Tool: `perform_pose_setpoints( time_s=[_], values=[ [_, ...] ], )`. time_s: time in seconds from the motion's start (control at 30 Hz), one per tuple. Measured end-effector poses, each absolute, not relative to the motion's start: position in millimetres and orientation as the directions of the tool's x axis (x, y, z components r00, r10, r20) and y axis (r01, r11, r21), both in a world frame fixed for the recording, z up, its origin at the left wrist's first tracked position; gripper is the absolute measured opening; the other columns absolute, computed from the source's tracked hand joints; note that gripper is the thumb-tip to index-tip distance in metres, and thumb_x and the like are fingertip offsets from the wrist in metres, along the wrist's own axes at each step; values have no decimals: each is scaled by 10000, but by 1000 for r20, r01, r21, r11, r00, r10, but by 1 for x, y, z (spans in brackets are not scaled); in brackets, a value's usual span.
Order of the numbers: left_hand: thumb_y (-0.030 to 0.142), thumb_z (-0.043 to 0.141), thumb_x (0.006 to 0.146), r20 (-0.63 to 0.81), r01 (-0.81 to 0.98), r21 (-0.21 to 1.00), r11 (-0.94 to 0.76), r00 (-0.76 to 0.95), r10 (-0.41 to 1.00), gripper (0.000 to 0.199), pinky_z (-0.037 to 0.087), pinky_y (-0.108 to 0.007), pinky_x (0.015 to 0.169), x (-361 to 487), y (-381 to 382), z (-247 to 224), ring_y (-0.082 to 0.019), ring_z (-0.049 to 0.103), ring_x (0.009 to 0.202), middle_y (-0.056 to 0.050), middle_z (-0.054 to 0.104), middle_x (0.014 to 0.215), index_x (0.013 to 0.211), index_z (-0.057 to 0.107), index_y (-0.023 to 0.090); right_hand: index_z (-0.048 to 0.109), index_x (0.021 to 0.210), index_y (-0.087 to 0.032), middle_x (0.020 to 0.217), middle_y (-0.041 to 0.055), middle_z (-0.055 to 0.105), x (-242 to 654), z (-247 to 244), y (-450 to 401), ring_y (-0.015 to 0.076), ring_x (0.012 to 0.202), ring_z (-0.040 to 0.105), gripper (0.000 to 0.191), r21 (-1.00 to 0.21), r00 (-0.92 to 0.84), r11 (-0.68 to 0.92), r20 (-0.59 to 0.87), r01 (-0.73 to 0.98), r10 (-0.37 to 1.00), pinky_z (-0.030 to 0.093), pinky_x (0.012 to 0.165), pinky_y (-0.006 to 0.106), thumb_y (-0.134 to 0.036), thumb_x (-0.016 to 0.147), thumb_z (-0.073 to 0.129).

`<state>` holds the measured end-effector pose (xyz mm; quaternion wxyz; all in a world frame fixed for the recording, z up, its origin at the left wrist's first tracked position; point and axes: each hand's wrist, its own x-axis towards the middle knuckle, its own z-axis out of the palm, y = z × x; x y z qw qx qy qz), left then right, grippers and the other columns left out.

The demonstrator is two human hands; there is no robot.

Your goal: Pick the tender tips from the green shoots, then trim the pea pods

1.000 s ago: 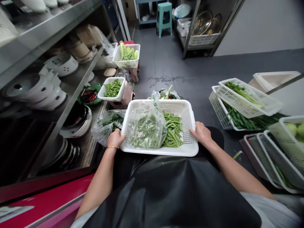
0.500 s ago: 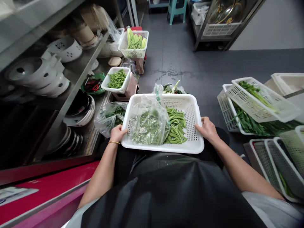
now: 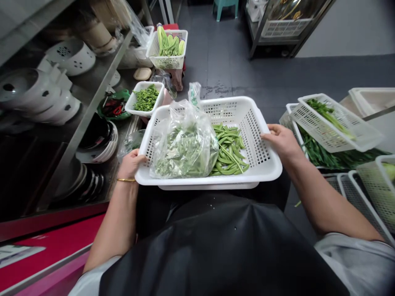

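Note:
A white plastic basket with perforated sides is held up in front of my black apron. My left hand, with a gold bangle at the wrist, grips its left rim. On the right rim my right hand is closed, thumb on the inner side. Inside lie green pea pods on the right half. A clear plastic bag of leafy greens fills the left half. Below the basket's near edge shows the rim of another white container.
At left, a metal shelf holds white pots and stacked bowls. Ahead stand a white tub of chopped greens and a basket of long green vegetables. To the right, several baskets include one with leafy stalks. A stool stands far ahead.
Both hands have raised the basket toward me; it looks larger and higher. A white rim below it has come into view.

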<state>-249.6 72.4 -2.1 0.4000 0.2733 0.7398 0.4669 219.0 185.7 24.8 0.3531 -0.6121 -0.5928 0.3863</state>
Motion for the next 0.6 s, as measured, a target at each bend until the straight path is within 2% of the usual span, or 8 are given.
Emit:
perform_pose_setpoints(
  time_s=[0.1,0.23,0.33,0.47,0.6],
  values=[
    [222,687,405,-209,12,963,268,-592,779,284,354,-193,398,-247,56,11,-79,437,405,61,522,482,609,500,159,547,1107,-209,895,56,681,212,45,174,222,743,647,447,-935,-12,-8,-13,354,1000,537,661,387,-443,737,634],
    [199,745,409,-103,-28,993,115,-676,729,331,442,-200,427,-245,18,22,-92,519,452,51,619,582,689,572,164,541,1111,-216,1033,67,667,206,48,147,248,906,638,464,-916,-40,75,65,394,997,542,735,395,-490,748,632],
    [201,770,399,-125,-23,988,155,-717,686,322,452,-197,407,-250,-13,31,-96,532,446,52,637,577,669,596,174,537,1121,-208,1061,71,655,199,42,136,244,928,625,486,-921,-106,100,64,378,992,535,749,385,-488,740,649],
    [221,788,360,-224,-34,951,309,-764,606,317,449,-209,366,-268,-49,36,-106,525,412,63,632,535,627,617,210,556,1093,-180,1007,69,653,168,37,135,240,878,613,456,-921,-191,119,50,370,980,513,764,400,-455,738,632],
    [241,787,379,-315,-41,898,439,-755,575,285,419,-236,307,-298,-69,30,-129,507,363,49,618,494,615,627,251,575,1054,-151,944,71,649,133,32,136,239,844,596,408,-908,-237,128,33,398,971,493,782,406,-384,719,591]
  ],
)
